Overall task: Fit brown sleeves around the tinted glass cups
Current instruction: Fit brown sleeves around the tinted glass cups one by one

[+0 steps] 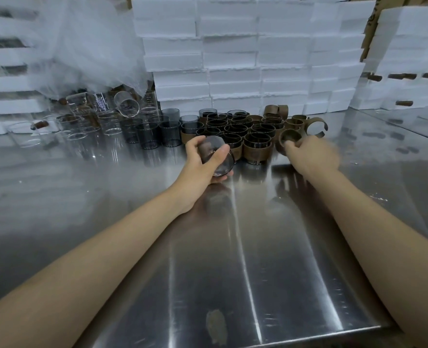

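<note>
Step in hand: pairing one bare cup with one sleeve, judging by what each hand is on.
Left hand (202,163): left of centre frame, just above the table (233,259); its fingers (216,156) are wrapped round a tinted glass cup (219,160), which lies tilted on its side in the grip.
Right hand (313,156): right of centre and motion-blurred; its fingertips are at the near rim of a brown sleeve (288,138) standing on the table. I cannot tell whether they have closed on it.
Sleeved cups (248,133): packed together at centre frame, between the two hands and behind them.
Bare tinted cups (155,135): left of that cluster, upright.
Loose sleeves (295,119): right of the cluster, one splayed open at its seam.
Clear glasses (82,121): upper left, some tipped over, not part of this job.
White foam boxes (233,59): stacked along the back.
Doing it well: hold the sleeve by its rim so it stays round, turn the cup base-first toward it, line up the two axes, and slide rather than force. Glass under a tight band probably slips if squeezed unevenly.
</note>
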Tool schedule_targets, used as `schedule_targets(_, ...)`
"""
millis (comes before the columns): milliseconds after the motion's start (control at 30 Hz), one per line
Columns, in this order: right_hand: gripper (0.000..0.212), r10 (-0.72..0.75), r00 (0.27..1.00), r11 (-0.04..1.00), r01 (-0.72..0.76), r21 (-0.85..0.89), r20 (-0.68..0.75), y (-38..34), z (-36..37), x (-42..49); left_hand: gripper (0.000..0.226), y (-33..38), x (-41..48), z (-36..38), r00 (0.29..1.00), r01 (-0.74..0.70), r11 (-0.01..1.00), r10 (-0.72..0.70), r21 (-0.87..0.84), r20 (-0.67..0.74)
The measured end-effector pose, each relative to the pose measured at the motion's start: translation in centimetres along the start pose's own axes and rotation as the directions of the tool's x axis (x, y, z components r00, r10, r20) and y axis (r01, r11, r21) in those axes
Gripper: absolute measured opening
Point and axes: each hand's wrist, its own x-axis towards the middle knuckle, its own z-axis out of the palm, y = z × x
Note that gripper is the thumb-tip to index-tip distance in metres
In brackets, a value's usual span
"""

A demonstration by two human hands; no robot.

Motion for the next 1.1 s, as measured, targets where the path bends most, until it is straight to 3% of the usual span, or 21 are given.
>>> schedule_targets(133,0.039,-0.155,0.977,0.988,0.152,-0.029,-0.145,-0.9,0.5,-0.7,0.072,0.1,-0.2,-0.1,0.999,0.001,1.0,-0.001,0.003,0.038)
schedule_targets(267,0.034,-0.185,0.95,0.983,0.181,-0.039,-0.254,-1.0,0.2,-0.5,0.078,0.1,-0.1,-0.4,0.997,0.028,1.0,-0.027,-0.009,0.073)
schedule_targets(367,0.032,-0.178,0.908,0.971,0.225,0.082,-0.38,-1.2,-0.3,-0.8,0.063,0.2,-0.2,-0.3,0.998,0.036,0.999,-0.038,0.031,0.059)
schedule_targets(467,0.026,-0.132,0.883,0.904,0.293,0.309,-0.451,-1.8,-0.8,-1.0,0.038,0.5,-0.3,-0.4,0.999,0.04,0.997,-0.043,0.071,0.033)
schedule_targets(533,0.023,-0.144,0.875,0.821,0.366,0.437,-0.463,-2.6,-1.1,-1.3,0.03,0.6,-0.4,-0.4,0.998,0.051,0.996,-0.054,0.076,0.041)
schedule_targets(700,0.02,-0.244,0.887,0.705,0.439,0.556,-0.391,-5.3,-1.0,-3.0,0.031,0.7,-0.7,-0.1,0.995,0.06,0.998,-0.062,0.028,0.075)
schedule_targets(867,0.025,-0.423,0.855,0.701,0.519,0.488,-0.301,-6.1,-0.1,-4.2,0.04,0.8,-0.8,-0.2,0.993,0.055,0.998,-0.058,0.025,0.107)
schedule_targets(1100,0.008,-0.401,0.887,0.712,0.458,0.533,-0.227,-6.3,-0.4,-4.8,0.038,1.0,-1.0,-0.1,0.993,0.029,1.0,-0.028,-0.008,0.115)
